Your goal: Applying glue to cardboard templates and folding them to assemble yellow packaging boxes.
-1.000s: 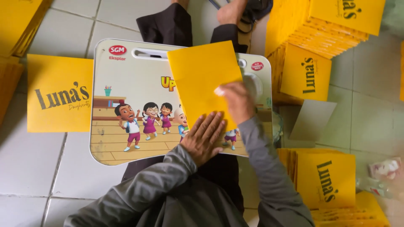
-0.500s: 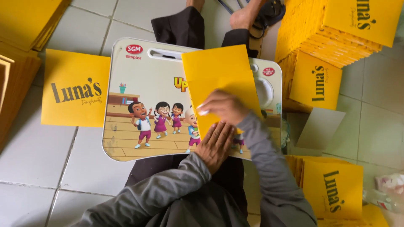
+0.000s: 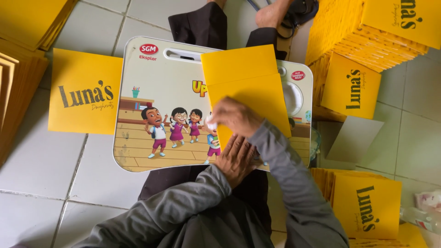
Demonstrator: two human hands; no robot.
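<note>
A plain yellow folded sheet [image 3: 243, 73] lies on a lap desk [image 3: 151, 69] printed with cartoon children, which rests across my legs. My right hand [image 3: 236, 117] presses on the sheet's left edge and pinches a small white thing [image 3: 211, 123]; I cannot tell what it is. Just below it, my left hand [image 3: 236, 158] lies flat with fingers spread on the sheet's lower edge and the desk. Grey sleeves cover both arms.
A single yellow printed envelope [image 3: 85, 92] lies on the tiled floor to the left. Stacks of the same yellow envelopes stand at top right [image 3: 367, 32], right [image 3: 351, 85], bottom right [image 3: 367, 206] and far left [image 3: 18, 82]. A grey card [image 3: 356, 138] lies at right.
My right hand has slid down and to the left across the yellow sheet, from its right side to its left edge. My left hand stays flat at the lower edge.
</note>
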